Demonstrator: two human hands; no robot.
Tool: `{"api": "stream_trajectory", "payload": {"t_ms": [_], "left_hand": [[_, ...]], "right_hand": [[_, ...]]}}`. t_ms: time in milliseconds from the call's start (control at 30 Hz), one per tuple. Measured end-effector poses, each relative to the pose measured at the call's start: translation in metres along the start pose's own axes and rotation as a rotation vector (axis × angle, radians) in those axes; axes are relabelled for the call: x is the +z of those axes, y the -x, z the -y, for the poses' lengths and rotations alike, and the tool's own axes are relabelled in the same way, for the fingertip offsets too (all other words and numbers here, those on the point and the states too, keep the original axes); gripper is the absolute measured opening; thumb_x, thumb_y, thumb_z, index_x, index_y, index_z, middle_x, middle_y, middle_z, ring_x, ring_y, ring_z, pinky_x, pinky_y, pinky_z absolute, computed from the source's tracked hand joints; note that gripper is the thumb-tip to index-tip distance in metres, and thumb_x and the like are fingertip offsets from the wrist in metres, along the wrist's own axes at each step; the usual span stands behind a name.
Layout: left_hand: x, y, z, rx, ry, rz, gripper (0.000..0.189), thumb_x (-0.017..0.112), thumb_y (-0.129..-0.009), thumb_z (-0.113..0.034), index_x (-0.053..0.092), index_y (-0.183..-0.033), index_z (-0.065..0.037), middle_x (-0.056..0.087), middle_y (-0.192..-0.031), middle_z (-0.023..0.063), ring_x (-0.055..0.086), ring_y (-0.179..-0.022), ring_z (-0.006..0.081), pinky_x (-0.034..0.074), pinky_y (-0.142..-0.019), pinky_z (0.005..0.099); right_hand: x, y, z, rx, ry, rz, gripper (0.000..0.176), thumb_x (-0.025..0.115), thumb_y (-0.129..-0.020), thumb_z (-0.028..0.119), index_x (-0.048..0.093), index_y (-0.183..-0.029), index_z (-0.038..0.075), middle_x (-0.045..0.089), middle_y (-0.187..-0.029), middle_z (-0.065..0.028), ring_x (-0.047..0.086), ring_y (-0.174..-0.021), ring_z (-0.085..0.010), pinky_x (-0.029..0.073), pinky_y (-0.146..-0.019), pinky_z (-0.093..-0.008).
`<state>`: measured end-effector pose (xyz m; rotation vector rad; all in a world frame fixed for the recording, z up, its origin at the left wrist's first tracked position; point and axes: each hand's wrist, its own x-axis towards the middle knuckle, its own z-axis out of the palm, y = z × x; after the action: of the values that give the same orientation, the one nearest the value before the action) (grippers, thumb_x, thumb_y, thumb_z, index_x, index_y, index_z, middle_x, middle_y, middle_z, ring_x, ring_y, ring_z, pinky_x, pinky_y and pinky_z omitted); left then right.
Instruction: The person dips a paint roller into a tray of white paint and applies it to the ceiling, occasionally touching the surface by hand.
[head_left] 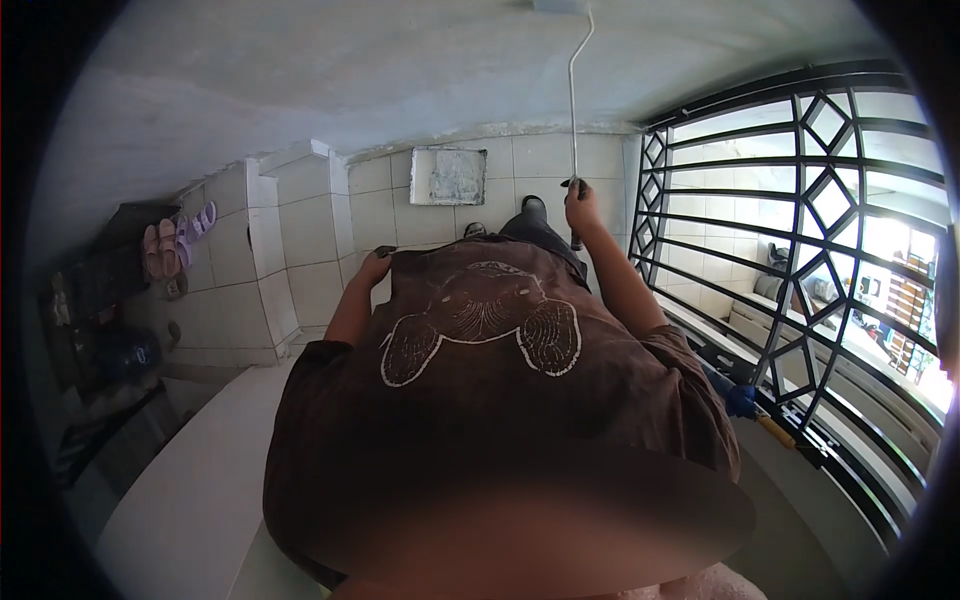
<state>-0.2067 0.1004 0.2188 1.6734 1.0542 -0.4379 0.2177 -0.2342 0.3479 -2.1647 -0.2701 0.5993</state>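
Beyond the right hand (580,203), a long, thin, bent, pale metal rod (573,110) reaches forward to a pale, block-shaped head (562,5) at the grey-white wall (380,60), partly cut off by the view's edge. That hand is wrapped around the rod's dark handle (576,242). The left hand (378,258) is beside the hem of a dark brown T-shirt (460,415) with a white animal outline; whether its fingers pinch the cloth, I cannot tell. Forward of and between both hands, a white, rectangular, grey-smeared tray (421,178) lies on white floor tiles (540,160). Right of the right hand stands a black metal grille (799,150).
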Motion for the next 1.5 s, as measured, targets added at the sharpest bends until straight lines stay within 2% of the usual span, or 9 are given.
{"api": "stream_trajectory", "payload": {"t_ms": [67, 167, 467, 733, 900, 1067, 1133, 1300, 1500], "left_hand": [[-0.005, 0.035, -0.034, -0.024, -0.04, -0.009, 0.037, 0.059, -0.084, -0.029, 0.063, -0.109, -0.003, 0.067, -0.096, 0.012, 0.061, -0.084, 0.0201, 0.048, -0.076, 0.0345], [-0.005, 0.045, 0.0, 0.016, -0.001, 0.023, 0.034, 0.06, -0.084, -0.026, 0.063, -0.108, -0.002, 0.067, -0.091, 0.0103, 0.059, -0.075, 0.0182, 0.049, -0.071, 0.0333], [-0.004, 0.067, 0.034, -0.114, -0.025, 0.064, 0.035, 0.063, -0.083, -0.025, 0.063, -0.11, -0.003, 0.067, -0.091, 0.0095, 0.06, -0.073, 0.018, 0.049, -0.066, 0.0332], [-0.002, 0.025, 0.027, 0.014, 0.003, 0.09, 0.038, 0.061, -0.084, -0.029, 0.063, -0.109, -0.001, 0.067, -0.091, 0.0106, 0.06, -0.077, 0.0193, 0.049, -0.071, 0.0332], [-0.011, 0.035, -0.02, 0.061, -0.028, -0.033, 0.038, 0.059, -0.085, -0.029, 0.062, -0.113, -0.003, 0.066, -0.09, 0.0107, 0.059, -0.078, 0.0197, 0.048, -0.072, 0.0331], [0.006, 0.029, 0.019, 0.056, 0.291, -0.126, 0.037, 0.058, -0.086, -0.027, 0.061, -0.115, -0.002, 0.066, -0.093, 0.0093, 0.059, -0.078, 0.0178, 0.049, -0.071, 0.0321], [0.024, 0.026, 0.051, -0.012, 0.451, -0.128, 0.038, 0.059, -0.085, -0.026, 0.061, -0.115, -0.002, 0.065, -0.095, 0.009, 0.06, -0.078, 0.018, 0.049, -0.07, 0.0324], [0.05, 0.068, 0.056, -0.33, 0.512, -0.052, 0.037, 0.062, -0.085, -0.026, 0.061, -0.113, -0.003, 0.065, -0.095, 0.0085, 0.061, -0.082, 0.0194, 0.05, -0.072, 0.0333], [0.104, 0.071, 0.084, -0.215, 0.787, -0.203, 0.039, 0.06, -0.087, -0.027, 0.058, -0.118, -0.003, 0.065, -0.102, 0.0083, 0.062, -0.088, 0.0203, 0.05, -0.071, 0.0337]], "right_hand": [[0.008, 0.001, -0.004, 0.025, 0.033, 0.06, 0.036, 0.044, -0.095, 0.029, 0.061, -0.099, -0.002, 0.063, -0.087, -0.0268, 0.062, -0.086, -0.0411, 0.047, -0.076, -0.0443], [0.031, -0.008, -0.032, -0.096, 0.028, -0.051, 0.035, 0.043, -0.096, 0.027, 0.063, -0.093, -0.002, 0.056, -0.062, -0.0112, 0.055, -0.058, -0.0219, 0.044, -0.058, -0.0391], [0.034, 0.007, -0.024, 0.042, -0.131, -0.02, 0.036, 0.049, -0.095, 0.036, 0.059, -0.096, 0.002, 0.052, -0.062, -0.0044, 0.053, -0.059, -0.0136, 0.044, -0.053, -0.0309], [-0.024, 0.023, 0.127, 0.098, -0.599, -0.126, 0.04, 0.055, -0.092, 0.045, 0.048, -0.104, 0.008, 0.053, -0.07, -0.0031, 0.049, -0.052, -0.0128, 0.042, -0.042, -0.0286], [-0.042, 0.013, 0.144, -0.022, -0.646, -0.214, 0.033, 0.053, -0.094, 0.038, 0.049, -0.103, 0.007, 0.05, -0.069, -0.0008, 0.047, -0.051, -0.0096, 0.041, -0.044, -0.0252], [-0.036, 0.009, 0.013, -0.125, -0.124, -0.106, 0.033, 0.057, -0.092, 0.029, 0.055, -0.113, 0.003, 0.06, -0.078, -0.0053, 0.055, -0.067, -0.0149, 0.047, -0.06, -0.0308], [-0.055, 0.051, 0.067, -0.071, 0.062, 0.18, 0.031, 0.058, -0.091, 0.025, 0.059, -0.112, 0.002, 0.064, -0.081, -0.0079, 0.06, -0.075, -0.0186, 0.048, -0.07, -0.034], [-0.036, 0.054, 0.041, -0.072, 0.244, 0.449, 0.032, 0.061, -0.087, 0.027, 0.061, -0.105, 0.0, 0.067, -0.087, -0.0146, 0.062, -0.08, -0.0213, 0.048, -0.073, -0.0346], [0.057, -0.011, 0.04, -0.047, 0.409, 0.71, 0.041, 0.062, -0.086, 0.035, 0.06, -0.109, 0.001, 0.067, -0.087, -0.0149, 0.062, -0.08, -0.0197, 0.049, -0.074, -0.0344]]}}
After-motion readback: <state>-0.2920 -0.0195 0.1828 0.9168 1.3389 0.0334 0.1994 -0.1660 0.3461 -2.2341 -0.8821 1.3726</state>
